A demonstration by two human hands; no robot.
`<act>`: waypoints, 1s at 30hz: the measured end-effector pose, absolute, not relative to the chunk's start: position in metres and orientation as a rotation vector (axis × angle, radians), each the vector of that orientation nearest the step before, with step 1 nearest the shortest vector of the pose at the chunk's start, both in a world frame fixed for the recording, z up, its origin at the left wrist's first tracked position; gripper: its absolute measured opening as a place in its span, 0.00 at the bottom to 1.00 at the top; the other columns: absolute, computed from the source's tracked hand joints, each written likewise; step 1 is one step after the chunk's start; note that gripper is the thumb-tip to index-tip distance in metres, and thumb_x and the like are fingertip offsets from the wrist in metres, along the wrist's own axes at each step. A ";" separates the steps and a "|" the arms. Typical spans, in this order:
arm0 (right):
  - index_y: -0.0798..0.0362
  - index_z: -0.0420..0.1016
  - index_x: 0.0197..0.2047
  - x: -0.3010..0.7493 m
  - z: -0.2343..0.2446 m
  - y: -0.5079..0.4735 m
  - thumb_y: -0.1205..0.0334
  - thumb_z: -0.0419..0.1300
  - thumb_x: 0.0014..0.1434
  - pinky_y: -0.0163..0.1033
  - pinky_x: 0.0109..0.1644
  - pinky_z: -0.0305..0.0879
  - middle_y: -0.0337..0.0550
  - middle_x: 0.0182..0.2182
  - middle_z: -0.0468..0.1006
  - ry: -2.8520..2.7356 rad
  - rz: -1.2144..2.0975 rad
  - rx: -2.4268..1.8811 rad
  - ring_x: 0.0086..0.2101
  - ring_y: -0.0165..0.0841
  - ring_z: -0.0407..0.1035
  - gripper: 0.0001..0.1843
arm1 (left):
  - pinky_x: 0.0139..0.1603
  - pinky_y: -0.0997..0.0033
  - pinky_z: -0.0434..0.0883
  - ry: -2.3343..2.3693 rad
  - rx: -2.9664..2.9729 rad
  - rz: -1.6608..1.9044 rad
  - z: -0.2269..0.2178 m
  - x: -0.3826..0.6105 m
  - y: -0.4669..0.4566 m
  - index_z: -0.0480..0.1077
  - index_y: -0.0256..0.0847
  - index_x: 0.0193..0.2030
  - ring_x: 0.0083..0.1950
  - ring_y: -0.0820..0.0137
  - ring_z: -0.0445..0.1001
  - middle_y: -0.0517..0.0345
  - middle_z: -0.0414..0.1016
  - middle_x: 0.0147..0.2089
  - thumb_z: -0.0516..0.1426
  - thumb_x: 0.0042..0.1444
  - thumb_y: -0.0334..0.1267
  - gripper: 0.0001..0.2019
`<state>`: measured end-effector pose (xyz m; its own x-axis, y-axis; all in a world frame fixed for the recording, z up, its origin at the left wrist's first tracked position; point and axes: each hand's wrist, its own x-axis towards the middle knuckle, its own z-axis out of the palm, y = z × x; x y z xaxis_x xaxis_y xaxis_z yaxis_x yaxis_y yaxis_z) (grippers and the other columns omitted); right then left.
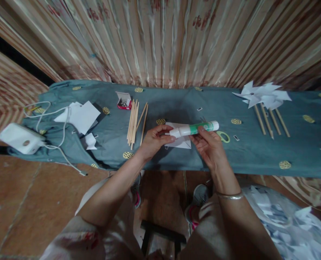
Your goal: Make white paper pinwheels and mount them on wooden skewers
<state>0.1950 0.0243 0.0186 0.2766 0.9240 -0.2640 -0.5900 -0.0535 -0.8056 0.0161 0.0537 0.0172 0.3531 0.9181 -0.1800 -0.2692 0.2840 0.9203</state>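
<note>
A white and green glue bottle (201, 127) lies level in the air, held between my two hands. My right hand (209, 144) grips its green body, thumb on top. At its narrow white end, the fingers of my left hand (157, 139) pinch the tip; whether that is a cap or a bare nozzle I cannot tell. Beneath the bottle, a square of white paper (183, 143) with crease lines rests on the cloth, partly hidden. The yellow-green handle of what look like scissors (225, 137) shows just right of my right hand.
Several wooden sticks (133, 122) lie left of centre, near a small red box (124, 103) of metal pins. White paper sheets (86, 117) and a white charger with cable (22, 138) are at far left. Paper pinwheels (263, 94) on sticks lie right. A plastic bag (285, 220) sits below.
</note>
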 end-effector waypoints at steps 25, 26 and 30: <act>0.52 0.75 0.30 0.174 0.016 0.019 0.55 0.75 0.38 0.33 0.35 0.77 0.34 0.28 0.79 -0.537 1.342 -1.096 0.29 0.28 0.75 0.18 | 0.46 0.68 0.74 0.922 1.623 1.086 0.014 0.014 0.045 0.73 0.37 0.45 0.44 0.69 0.76 0.52 0.77 0.45 0.64 0.49 0.32 0.15; 0.53 0.75 0.31 0.172 0.016 0.018 0.54 0.75 0.38 0.33 0.34 0.77 0.35 0.28 0.79 -0.556 1.350 -1.104 0.29 0.28 0.75 0.19 | 0.45 0.68 0.74 0.931 1.662 1.087 0.014 0.013 0.044 0.74 0.37 0.45 0.44 0.68 0.76 0.51 0.77 0.45 0.64 0.49 0.33 0.15; 0.54 0.75 0.31 0.163 0.016 0.015 0.51 0.74 0.39 0.33 0.35 0.76 0.36 0.28 0.80 -0.630 1.364 -1.125 0.29 0.29 0.75 0.20 | 0.40 0.71 0.74 1.013 1.704 1.083 0.012 0.010 0.040 0.75 0.36 0.43 0.40 0.68 0.76 0.51 0.78 0.41 0.64 0.49 0.36 0.14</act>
<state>0.1630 0.0153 0.0164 0.1663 0.9547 -0.2466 -0.4315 -0.1545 -0.8888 0.0104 0.0396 0.0117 0.2954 0.9235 0.2449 0.1824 -0.3061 0.9344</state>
